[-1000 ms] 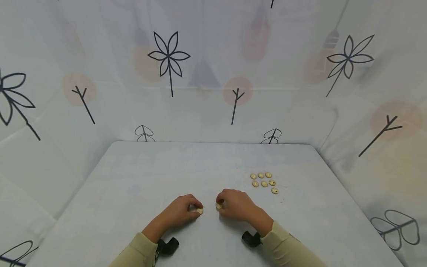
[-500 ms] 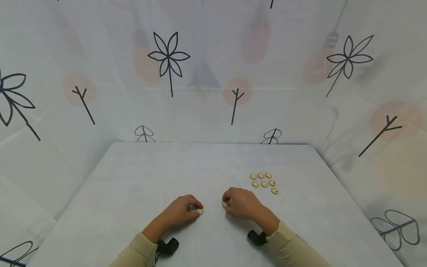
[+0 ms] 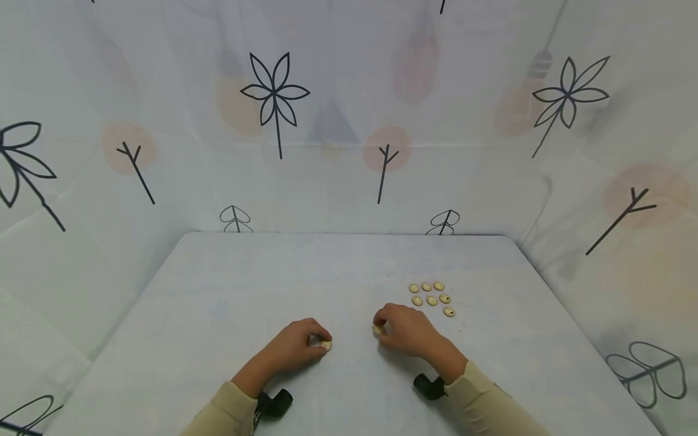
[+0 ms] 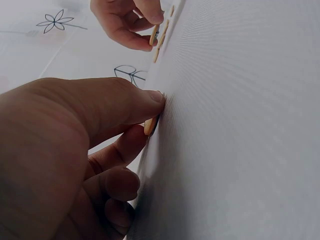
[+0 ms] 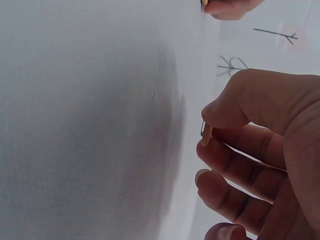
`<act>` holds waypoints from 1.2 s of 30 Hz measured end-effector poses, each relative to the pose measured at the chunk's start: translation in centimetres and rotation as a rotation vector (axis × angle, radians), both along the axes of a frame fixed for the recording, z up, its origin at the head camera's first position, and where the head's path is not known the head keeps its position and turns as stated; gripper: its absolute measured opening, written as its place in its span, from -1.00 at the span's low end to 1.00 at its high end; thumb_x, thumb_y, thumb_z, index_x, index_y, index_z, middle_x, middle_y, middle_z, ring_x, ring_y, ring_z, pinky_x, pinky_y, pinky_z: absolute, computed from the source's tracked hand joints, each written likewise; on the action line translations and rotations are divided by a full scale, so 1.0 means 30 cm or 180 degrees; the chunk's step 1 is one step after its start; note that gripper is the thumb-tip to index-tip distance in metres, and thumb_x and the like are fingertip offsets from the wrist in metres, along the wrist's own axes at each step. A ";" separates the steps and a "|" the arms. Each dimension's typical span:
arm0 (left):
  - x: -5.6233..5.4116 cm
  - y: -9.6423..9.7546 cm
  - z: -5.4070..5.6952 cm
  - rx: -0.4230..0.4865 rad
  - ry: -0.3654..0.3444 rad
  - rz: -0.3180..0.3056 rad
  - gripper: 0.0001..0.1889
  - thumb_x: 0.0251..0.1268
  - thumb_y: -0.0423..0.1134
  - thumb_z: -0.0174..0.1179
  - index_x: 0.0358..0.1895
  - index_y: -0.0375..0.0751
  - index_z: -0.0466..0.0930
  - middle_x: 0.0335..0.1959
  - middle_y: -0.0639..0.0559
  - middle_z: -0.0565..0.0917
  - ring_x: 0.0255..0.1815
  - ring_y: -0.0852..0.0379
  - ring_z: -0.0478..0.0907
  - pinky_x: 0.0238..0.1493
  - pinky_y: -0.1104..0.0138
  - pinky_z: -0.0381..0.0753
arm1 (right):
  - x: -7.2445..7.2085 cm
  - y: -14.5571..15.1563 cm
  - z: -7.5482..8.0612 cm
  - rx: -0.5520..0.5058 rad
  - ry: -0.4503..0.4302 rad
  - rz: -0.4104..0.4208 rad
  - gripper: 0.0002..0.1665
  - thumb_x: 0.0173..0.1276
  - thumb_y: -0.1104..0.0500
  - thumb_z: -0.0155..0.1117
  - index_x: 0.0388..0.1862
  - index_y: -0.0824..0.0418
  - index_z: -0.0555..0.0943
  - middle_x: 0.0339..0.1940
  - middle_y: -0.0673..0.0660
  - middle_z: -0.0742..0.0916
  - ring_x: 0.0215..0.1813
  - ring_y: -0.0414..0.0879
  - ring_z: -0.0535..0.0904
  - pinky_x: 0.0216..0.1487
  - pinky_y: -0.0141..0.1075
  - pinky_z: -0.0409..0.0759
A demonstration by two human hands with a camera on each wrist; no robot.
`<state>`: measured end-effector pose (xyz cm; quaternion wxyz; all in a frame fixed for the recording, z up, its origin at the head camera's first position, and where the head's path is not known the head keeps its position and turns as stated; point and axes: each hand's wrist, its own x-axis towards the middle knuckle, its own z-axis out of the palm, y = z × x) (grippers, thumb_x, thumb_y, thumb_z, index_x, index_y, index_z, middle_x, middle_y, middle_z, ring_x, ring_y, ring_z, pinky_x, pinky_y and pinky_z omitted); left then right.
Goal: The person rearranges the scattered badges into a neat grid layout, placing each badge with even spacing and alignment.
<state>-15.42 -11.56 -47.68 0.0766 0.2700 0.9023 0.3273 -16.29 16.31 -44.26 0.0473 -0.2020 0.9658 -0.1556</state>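
Note:
My left hand (image 3: pixel 297 346) pinches a small round wooden button (image 3: pixel 326 346) between thumb and fingertips, down at the table surface left of centre. In the left wrist view this button (image 4: pixel 149 126) stands on edge to the camera under the thumb. To the right, my right hand (image 3: pixel 410 330) grips another wooden button (image 3: pixel 378 330) by thumb and fingers, close over the table. Its pale rim and a shiny underside show on that button (image 5: pixel 207 134) in the right wrist view, while the lower fingers stay loosely curled.
Several loose wooden buttons (image 3: pixel 431 300) lie in short rows beyond my right hand. The white table (image 3: pixel 283 266) ends at a patterned cloth backdrop (image 3: pixel 327 181) behind and on both sides. A black wrist camera (image 3: pixel 429 386) hangs beneath the right wrist.
My right hand has slid right and slightly away from me, carrying its button closer to the loose ones. The left hand and its button have stayed in place.

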 end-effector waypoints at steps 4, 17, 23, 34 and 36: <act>0.000 -0.002 -0.003 -0.0012 -0.0008 -0.0011 -0.81 0.26 -0.14 0.27 -0.08 0.11 0.71 -0.11 0.29 0.63 -0.09 0.26 0.53 -0.09 0.32 0.51 | 0.000 0.014 -0.002 -0.0038 -0.0020 -0.0052 -0.80 0.14 0.13 0.36 -0.21 -0.02 0.68 -0.26 -0.17 0.66 -0.24 -0.26 0.54 -0.23 -0.27 0.52; 0.002 0.000 0.000 -0.0019 -0.0012 -0.0005 -0.81 0.26 -0.15 0.27 -0.08 0.09 0.71 -0.10 0.27 0.64 -0.04 0.22 0.55 -0.05 0.29 0.52 | 0.004 0.057 -0.005 -0.0033 -0.0029 -0.0271 -0.83 0.16 0.12 0.39 -0.23 -0.02 0.68 -0.27 -0.18 0.65 -0.20 -0.25 0.56 -0.14 -0.23 0.54; 0.003 0.001 0.000 -0.0038 0.0017 -0.0003 -0.81 0.25 -0.15 0.27 -0.08 0.08 0.71 -0.11 0.27 0.64 -0.05 0.23 0.55 -0.06 0.29 0.52 | 0.003 0.084 -0.007 -0.0028 -0.0022 -0.0360 -0.81 0.15 0.13 0.39 -0.22 -0.03 0.67 -0.26 -0.18 0.66 -0.15 -0.24 0.57 -0.11 -0.22 0.55; 0.000 -0.001 -0.004 -0.0034 -0.0003 -0.0014 -0.81 0.26 -0.15 0.26 -0.08 0.09 0.71 -0.10 0.27 0.64 -0.11 0.28 0.52 -0.13 0.33 0.50 | -0.001 0.121 -0.006 0.0007 0.0084 -0.0404 -0.81 0.13 0.14 0.41 -0.24 0.01 0.68 -0.29 -0.15 0.66 -0.19 -0.23 0.57 -0.16 -0.22 0.55; 0.000 -0.001 -0.002 -0.0031 -0.0021 -0.0014 -0.81 0.26 -0.14 0.26 -0.08 0.10 0.70 -0.10 0.27 0.63 -0.11 0.27 0.52 -0.13 0.33 0.50 | -0.001 0.127 -0.004 -0.0009 0.0096 -0.0405 -0.82 0.13 0.14 0.41 -0.24 0.01 0.68 -0.29 -0.15 0.66 -0.19 -0.22 0.57 -0.15 -0.22 0.56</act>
